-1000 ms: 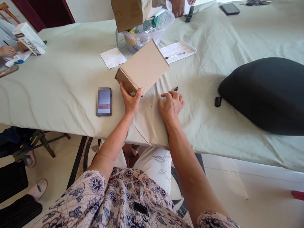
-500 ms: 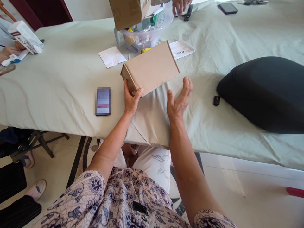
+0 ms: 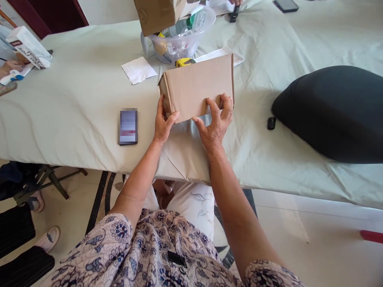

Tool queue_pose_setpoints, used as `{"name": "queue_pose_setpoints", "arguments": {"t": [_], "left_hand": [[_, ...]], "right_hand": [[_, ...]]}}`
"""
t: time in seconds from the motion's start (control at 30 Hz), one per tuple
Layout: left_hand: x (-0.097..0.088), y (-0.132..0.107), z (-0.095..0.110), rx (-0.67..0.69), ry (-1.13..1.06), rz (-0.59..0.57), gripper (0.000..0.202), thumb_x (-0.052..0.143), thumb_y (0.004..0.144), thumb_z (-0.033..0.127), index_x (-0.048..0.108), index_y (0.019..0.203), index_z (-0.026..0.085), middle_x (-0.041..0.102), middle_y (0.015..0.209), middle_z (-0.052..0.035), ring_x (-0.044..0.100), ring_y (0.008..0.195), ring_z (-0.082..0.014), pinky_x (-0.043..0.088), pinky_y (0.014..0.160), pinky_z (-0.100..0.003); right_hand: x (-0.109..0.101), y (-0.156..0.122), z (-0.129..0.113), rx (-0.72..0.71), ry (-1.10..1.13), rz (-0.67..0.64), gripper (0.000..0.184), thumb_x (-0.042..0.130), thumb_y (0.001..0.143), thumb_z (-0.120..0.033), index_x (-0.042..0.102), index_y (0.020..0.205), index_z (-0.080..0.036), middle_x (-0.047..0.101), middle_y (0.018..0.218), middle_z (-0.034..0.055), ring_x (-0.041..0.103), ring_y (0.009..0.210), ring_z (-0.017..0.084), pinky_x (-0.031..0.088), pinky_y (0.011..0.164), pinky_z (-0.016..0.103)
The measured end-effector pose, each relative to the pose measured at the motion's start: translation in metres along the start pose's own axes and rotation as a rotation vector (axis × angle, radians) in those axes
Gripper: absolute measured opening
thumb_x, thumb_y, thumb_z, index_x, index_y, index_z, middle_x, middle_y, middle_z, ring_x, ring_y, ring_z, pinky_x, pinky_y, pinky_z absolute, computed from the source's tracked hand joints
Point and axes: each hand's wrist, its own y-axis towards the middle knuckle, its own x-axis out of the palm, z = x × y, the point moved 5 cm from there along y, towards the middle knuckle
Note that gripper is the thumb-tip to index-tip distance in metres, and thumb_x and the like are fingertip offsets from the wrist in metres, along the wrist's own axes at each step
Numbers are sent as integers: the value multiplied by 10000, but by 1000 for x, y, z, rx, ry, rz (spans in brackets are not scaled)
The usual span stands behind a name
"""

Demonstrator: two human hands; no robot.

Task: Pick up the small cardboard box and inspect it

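Gripping the box (image 3: 194, 88) by its left end, the left hand (image 3: 164, 126) is keeping its fingers wrapped there; the box is leaning tilted over the counter (image 3: 80, 91). The right hand's (image 3: 215, 125) fingers are lying half curled against its broad face; whether they are grasping, I cannot tell. If they are bearing little, the right end may be sagging or slipping. The box is looking plain brown, straight-edged.
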Motion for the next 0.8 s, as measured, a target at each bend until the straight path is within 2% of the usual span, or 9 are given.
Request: {"name": "queue_pose_setpoints", "arguments": {"t": [0.13,0.27,0.37,0.47,0.57,0.67,0.8], "left_hand": [[-6,3,5,30,-97,-73,655,707,846,548,581,1450,328,602,1558,-58,507,1526,-305,500,1208,-475],[-12,8,4,1,-148,-110,646,716,820,639,638,1366,303,660,1463,-60,549,1491,-296,497,1201,-428],[-17,11,-5,-96,-168,-59,645,643,851,733,624,1335,308,671,1432,-63,603,1434,-281,532,1165,-449],[-20,12,-12,-158,-164,3,724,554,840,863,626,1303,310,679,1433,-73,644,1382,-277,570,1121,-465],[-16,13,-13,-102,-175,-76,846,534,754,971,661,1290,329,679,1461,-80,613,1430,-286,547,1159,-480],[-13,12,-14,-84,-119,-105,892,571,695,998,668,1295,346,678,1474,-77,582,1472,-285,533,1170,-496],[-17,11,-20,-197,-136,16,776,598,765,921,661,1246,316,661,1484,-75,610,1435,-288,581,1107,-505]], "right_hand": [[-11,2,22,56,40,157,810,475,941,-824,540,1501,-244,421,1617,186,396,1561,409,381,1228,697],[-12,3,44,130,210,261,734,359,1019,-755,497,1529,-245,563,1489,160,577,1396,351,520,1132,624],[-9,4,49,139,316,276,651,247,1069,-681,565,1468,-277,652,1377,114,648,1281,296,568,1090,553],[-8,5,47,136,324,259,640,205,1085,-638,610,1412,-264,684,1294,94,678,1249,279,590,1068,532],[-7,5,43,161,395,272,618,260,1084,-619,618,1403,-229,685,1303,109,684,1250,274,595,1066,510],[-7,4,43,175,431,300,622,313,1072,-625,645,1374,-196,693,1305,122,677,1255,288,585,1072,530],[-3,3,44,151,344,232,645,273,1077,-628,657,1394,-218,700,1301,115,691,1233,279,584,1067,539]]}}
